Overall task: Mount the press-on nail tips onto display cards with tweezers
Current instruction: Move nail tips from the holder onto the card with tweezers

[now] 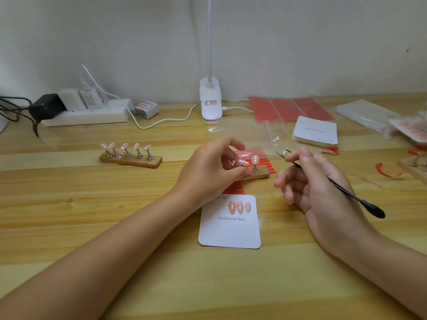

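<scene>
With three nails on the display card (230, 229), my left hand (208, 169) pinches a fourth nail tip (243, 161) on the stand (258, 175) while my right hand (323, 188) grips the tweezers (332, 183), which I reckon must next take it

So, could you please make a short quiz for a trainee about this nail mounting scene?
1. How many nail tips are already mounted on the display card printed "Handmade Nail"?
2. True or false: the right hand holds the tweezers.
3. Which stand carries five nail tips: A) the wooden stand on the left, or B) the wooden stand at the left hand?

Key
1. Three nail tips.
2. True; the points of the tweezers are apart and hold nothing.
3. A. On the other stand the left hand pinches one holder with a nail tip, and one more tip stands beside it.
</scene>
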`<state>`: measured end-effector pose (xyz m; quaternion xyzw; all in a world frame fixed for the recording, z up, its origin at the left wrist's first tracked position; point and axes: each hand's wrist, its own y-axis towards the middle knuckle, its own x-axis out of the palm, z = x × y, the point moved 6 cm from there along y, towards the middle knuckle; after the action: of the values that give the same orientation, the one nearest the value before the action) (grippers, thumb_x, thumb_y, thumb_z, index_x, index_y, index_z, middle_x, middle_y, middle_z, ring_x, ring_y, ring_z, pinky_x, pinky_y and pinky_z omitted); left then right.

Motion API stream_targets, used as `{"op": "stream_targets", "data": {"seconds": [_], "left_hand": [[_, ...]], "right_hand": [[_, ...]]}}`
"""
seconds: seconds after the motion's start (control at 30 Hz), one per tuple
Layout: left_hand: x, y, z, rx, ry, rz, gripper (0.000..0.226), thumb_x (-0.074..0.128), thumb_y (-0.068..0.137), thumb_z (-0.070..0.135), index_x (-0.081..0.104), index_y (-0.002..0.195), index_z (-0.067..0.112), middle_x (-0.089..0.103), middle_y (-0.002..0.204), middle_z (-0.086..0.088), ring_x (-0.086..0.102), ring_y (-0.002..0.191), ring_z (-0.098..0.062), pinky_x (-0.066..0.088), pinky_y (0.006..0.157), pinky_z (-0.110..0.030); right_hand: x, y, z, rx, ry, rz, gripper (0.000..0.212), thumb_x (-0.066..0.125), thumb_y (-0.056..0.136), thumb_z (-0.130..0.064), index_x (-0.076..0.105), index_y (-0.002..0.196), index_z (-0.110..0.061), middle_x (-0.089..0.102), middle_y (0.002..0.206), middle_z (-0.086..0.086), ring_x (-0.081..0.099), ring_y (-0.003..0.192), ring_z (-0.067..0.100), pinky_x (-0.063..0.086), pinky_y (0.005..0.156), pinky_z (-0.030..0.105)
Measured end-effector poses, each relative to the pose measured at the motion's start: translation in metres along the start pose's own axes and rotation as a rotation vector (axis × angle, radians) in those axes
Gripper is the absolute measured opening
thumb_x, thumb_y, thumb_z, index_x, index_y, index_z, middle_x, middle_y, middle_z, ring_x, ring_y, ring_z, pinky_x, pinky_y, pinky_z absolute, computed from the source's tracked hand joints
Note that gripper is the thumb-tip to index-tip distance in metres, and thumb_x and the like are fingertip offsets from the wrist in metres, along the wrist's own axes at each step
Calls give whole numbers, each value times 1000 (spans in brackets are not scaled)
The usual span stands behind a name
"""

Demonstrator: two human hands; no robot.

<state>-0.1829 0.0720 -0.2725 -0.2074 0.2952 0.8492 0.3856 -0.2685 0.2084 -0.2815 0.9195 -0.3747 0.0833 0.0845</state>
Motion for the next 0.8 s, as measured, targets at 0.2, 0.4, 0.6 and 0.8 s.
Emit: {"op": "stream_targets", "data": {"seconds": [0.2,0.4,0.6,0.8], "left_hand": [[0,-1,-1,-8,2,-12,33,80,69,23,54,89,29,63,73,12,53,68,-5,42,64,-22],[-1,0,-3,-31,-51,-30,31,79,70,15,57,92,21,66,72,10,50,61,-3,39,61,-15],[-3,0,-1,-46,-88,-61,31,76,73,9,58,96,20,70,77,7,57,67,-6,37,59,-8],[-3,-1,0,-45,-71,-30,33,81,68,18,60,93,22,64,79,9,57,68,-9,41,59,-10]], "right_hand": [[0,0,0,-7,1,-10,21,42,91,-31,53,80,-18,60,54,1,44,43,8,38,43,15],[0,1,0,-6,3,-5,22,40,93,-29,53,79,-17,60,53,1,44,42,9,38,43,15],[0,0,0,-2,0,-20,22,40,94,-28,53,80,-16,60,53,1,44,42,8,38,43,16],[1,0,0,-4,0,-29,22,41,94,-28,54,80,-18,60,53,1,44,41,8,39,43,15]]}}
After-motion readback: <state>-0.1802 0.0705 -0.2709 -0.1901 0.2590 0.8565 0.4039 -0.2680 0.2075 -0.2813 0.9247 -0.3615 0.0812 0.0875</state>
